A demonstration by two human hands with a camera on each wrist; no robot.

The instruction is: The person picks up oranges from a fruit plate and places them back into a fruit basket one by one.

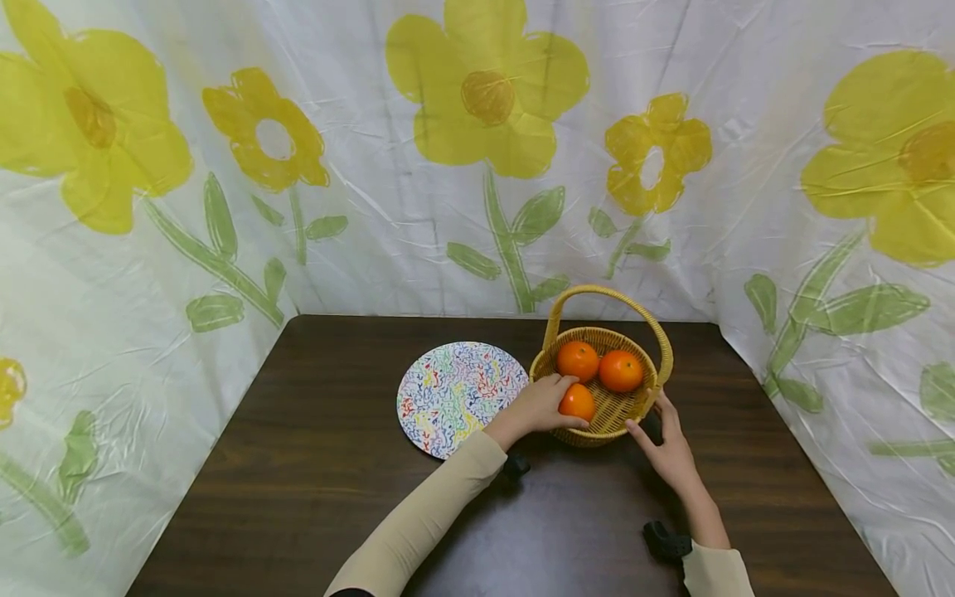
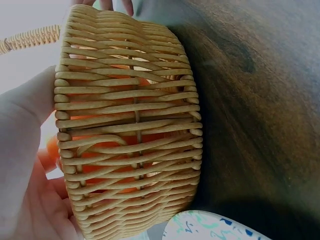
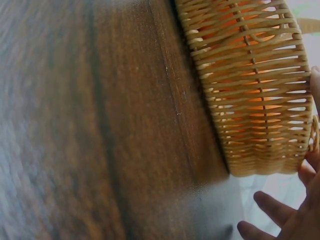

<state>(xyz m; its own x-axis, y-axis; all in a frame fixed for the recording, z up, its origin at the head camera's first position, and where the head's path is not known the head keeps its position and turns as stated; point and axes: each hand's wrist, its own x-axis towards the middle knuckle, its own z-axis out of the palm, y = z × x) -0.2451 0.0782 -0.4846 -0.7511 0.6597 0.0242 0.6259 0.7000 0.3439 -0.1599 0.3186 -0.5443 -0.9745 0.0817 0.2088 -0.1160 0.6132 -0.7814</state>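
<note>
The wicker basket (image 1: 589,437) with its arched handle (image 1: 608,292) stands on the table and has three oranges in it. My left hand (image 1: 539,406) reaches over the near-left rim and grips the nearest orange (image 1: 579,402), fingers over its top and thumb at its near side. Behind it lie the left orange (image 1: 578,361) and the right orange (image 1: 621,371). At the right side, my right hand (image 1: 669,444) touches the basket with its thumb at the rim and a finger by the handle's base. In the right wrist view, two fingers (image 3: 275,210) extend off the basket.
A round board (image 1: 455,398) with a multicoloured squiggle pattern lies just left of the basket, partly behind the left forearm. The dark wooden table (image 1: 298,464) meets a white curtain (image 1: 358,249) with yellow flowers along its back edge.
</note>
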